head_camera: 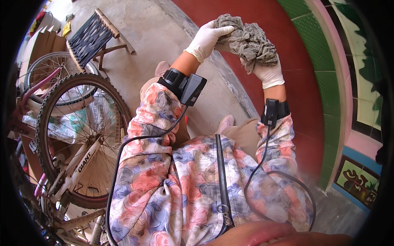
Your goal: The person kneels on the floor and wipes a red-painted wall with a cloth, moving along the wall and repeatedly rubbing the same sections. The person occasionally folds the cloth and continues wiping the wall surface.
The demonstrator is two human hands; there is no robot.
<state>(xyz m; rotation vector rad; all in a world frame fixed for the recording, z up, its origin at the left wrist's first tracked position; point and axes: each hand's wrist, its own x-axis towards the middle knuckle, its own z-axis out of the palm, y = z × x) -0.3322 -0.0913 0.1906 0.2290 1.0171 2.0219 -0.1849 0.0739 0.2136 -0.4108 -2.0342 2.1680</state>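
My left hand (207, 38), in a white glove, grips one end of a crumpled grey cloth (246, 40) at the top of the view, its thumb lying over the fabric. The other end rests in my right hand (270, 71), also gloved in white, whose fingers are mostly hidden beneath the bunched folds. Both hands hold the cloth up in front of me, over the dark red surface. Each forearm wears a black strap with a small device and a cable.
Bicycles with a knobbly tyre (41, 129) stand at the left. Beyond them are a folding stool (92, 38) with a woven seat, cardboard (46, 46) and a yellow item (66, 28). A green tiled wall edge (327, 89) curves along the right, beside a red surface (303, 101).
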